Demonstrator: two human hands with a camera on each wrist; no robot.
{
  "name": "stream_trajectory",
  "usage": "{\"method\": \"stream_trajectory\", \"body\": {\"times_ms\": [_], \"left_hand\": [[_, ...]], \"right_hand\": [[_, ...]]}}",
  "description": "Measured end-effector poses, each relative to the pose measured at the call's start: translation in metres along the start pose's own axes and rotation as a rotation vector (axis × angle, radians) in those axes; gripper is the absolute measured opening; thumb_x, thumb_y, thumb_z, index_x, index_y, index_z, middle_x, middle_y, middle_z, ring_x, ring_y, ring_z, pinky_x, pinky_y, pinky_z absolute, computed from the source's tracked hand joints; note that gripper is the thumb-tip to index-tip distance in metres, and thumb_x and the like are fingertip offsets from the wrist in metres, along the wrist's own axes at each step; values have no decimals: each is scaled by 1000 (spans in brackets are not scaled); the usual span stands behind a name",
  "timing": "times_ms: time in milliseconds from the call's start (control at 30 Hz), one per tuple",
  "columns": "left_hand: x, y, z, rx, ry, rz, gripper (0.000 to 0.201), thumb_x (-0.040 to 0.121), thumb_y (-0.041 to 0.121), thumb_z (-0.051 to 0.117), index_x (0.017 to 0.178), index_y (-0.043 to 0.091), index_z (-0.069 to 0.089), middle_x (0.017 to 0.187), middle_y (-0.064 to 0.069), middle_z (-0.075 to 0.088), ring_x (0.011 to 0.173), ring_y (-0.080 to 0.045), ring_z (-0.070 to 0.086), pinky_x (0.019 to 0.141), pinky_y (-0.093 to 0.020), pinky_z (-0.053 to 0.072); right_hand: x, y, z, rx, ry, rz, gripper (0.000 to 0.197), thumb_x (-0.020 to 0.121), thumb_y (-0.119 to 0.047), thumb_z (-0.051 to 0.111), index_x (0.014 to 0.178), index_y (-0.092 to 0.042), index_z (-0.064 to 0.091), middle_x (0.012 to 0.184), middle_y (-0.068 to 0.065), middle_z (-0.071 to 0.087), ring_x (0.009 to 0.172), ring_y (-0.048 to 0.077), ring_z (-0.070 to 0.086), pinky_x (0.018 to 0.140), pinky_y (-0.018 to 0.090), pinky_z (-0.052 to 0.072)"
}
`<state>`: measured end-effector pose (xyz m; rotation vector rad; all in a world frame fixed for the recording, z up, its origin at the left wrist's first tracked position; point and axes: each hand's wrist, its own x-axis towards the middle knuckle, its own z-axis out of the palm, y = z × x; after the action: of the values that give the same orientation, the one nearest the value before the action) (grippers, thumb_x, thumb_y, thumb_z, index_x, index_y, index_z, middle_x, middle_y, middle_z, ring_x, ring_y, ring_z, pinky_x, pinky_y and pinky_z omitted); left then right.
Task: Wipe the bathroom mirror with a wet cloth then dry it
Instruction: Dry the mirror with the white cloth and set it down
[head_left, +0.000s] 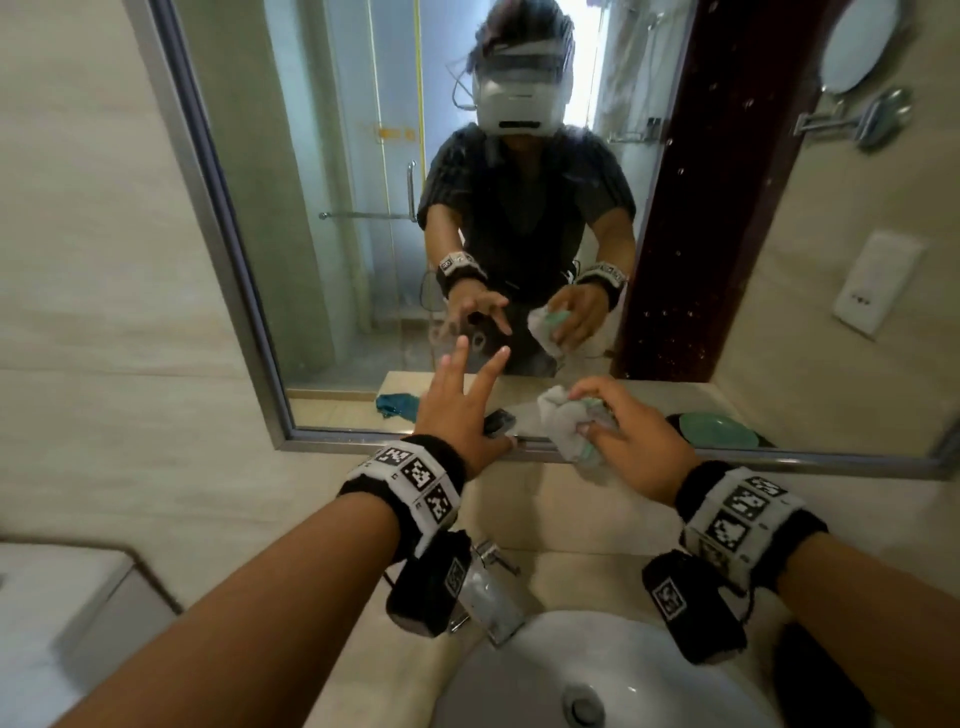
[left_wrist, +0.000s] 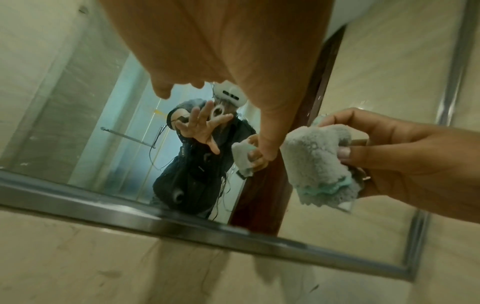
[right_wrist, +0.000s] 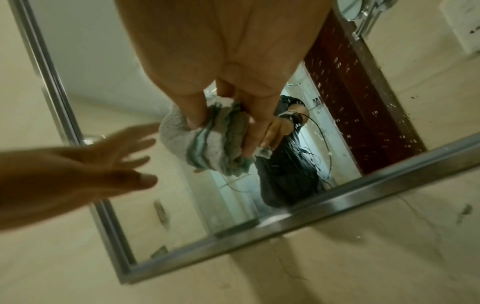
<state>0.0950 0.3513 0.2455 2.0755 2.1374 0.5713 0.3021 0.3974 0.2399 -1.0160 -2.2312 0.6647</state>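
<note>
Before mirror (head_left: 332, 218), right hand's (head_left: 631, 441) grip seemingly bunches cloth (head_left: 563, 421).

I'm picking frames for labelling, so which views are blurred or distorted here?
Head view: wide-angle bending of the mirror frame, fairly sharp, bright glare behind the reflected head. Left wrist view: left hand close and soft, cloth crisp. Right wrist view: left hand motion-blurred, right hand looming, dim.

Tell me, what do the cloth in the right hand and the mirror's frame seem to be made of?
The cloth looks like soft terry or microfibre: a fuzzy, looped grey-white pile with a teal stripe, bunched up in the right hand. The frame of the mirror looks like brushed metal, perhaps steel or aluminium: grey, with a dull sheen and long soft highlights along its edge.
</note>
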Motion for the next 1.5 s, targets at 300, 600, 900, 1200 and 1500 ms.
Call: {"method": "stream_trajectory", "body": {"times_ms": [300, 600, 900, 1200, 1500], "left_hand": [[-34, 42, -78, -279, 52, 178, 55, 83, 22, 71, 132, 24, 48, 157, -4, 15, 143, -20, 19, 109, -27, 22], [-55, 16, -134, -553, 80, 48, 48, 72, 25, 81, 108, 11, 52, 121, -2, 60, 102, -14, 57, 89, -29, 47], [-60, -27, -174, -327, 73, 83, 38, 75, 44, 75, 98, 17, 60, 99, 0, 52, 88, -16, 54, 81, -33, 48], [-59, -65, -202, -259, 312, 62, 30, 84, 33, 68, 90, 16, 44, 84, -4, 62, 76, -22, 59, 68, -34, 49], [-60, -88, -219, -319, 367, 298, 26, 85, 36, 66, 97, 25, 47, 97, 4, 54, 86, -14, 56, 70, -25, 46]], "right_hand": [[-3, -84, -51, 276, -48, -173, 25, 96, -4, 45, 108, -25, 52, 106, -7, 58, 90, -7, 55, 76, 9, 43], [19, -129, -52, 145, 91, -204, 25, 92, -3, 51, 103, -26, 54, 98, -10, 62, 89, -3, 57, 72, 6, 42], [45, -177, -35, -24, 234, -223, 22, 92, -5, 51, 105, -22, 57, 92, -5, 62, 81, 1, 56, 66, 8, 41], [57, -208, -18, -51, -43, -184, 9, 83, -25, 66, 87, -26, 58, 90, -1, 64, 82, 18, 60, 76, 36, 51], [90, -245, 10, -193, 258, -131, 16, 81, -28, 66, 94, -27, 57, 84, -1, 63, 77, 14, 61, 64, 27, 50]]}}
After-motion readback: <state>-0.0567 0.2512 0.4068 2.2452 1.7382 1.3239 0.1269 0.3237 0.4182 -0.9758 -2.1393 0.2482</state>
